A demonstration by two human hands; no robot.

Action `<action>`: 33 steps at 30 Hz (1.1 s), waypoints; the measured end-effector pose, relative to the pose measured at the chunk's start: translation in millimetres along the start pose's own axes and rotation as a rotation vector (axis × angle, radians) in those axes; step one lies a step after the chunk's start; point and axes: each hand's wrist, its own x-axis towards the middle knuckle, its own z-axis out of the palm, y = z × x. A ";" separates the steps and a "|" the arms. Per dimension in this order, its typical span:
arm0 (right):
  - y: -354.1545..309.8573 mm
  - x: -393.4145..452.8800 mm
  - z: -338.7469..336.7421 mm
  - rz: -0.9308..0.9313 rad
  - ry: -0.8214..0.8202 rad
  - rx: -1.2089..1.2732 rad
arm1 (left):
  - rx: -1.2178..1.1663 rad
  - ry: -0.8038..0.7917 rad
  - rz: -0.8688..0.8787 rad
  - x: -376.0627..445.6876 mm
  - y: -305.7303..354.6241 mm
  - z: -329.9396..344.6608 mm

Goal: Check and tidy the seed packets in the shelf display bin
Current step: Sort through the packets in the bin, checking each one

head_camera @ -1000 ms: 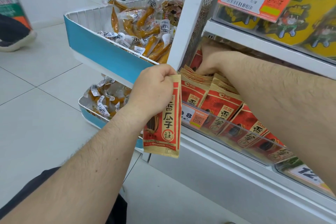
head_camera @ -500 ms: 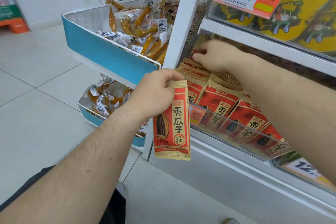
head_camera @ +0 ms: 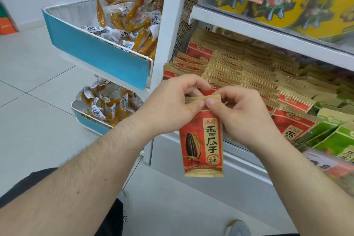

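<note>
Pinching red seed packet (head_camera: 203, 140) by its top seal, thumbs touching | left hand (head_camera: 170, 105) at 9 o'clock of seal, right hand (head_camera: 243, 113) at 3 | packet hangs upright before display bin (head_camera: 249, 74), rows at 12 o'clock

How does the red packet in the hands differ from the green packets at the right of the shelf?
The red packet hangs upright in front of the shelf, pinched at its top by the left hand and right hand; the green packets lean in a row inside the shelf, untouched. Both have tan sealed edges.
</note>
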 end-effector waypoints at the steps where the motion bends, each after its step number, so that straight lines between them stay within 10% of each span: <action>1: 2.7 -3.5 -1.6 -0.001 0.020 0.036 | -0.037 0.012 -0.020 0.7 -1.6 0.7; 18: 8.1 -13.8 -9.8 0.188 0.050 0.414 | -0.366 0.043 -0.082 3.7 -9.7 1.2; 26: 8.6 -5.9 -16.5 0.216 0.113 0.583 | -0.483 -0.289 -0.244 -4.9 -15.5 2.5; 33: 27.5 -13.9 -25.3 0.142 -0.443 0.392 | -0.652 -0.020 -0.242 2.6 -17.2 -6.2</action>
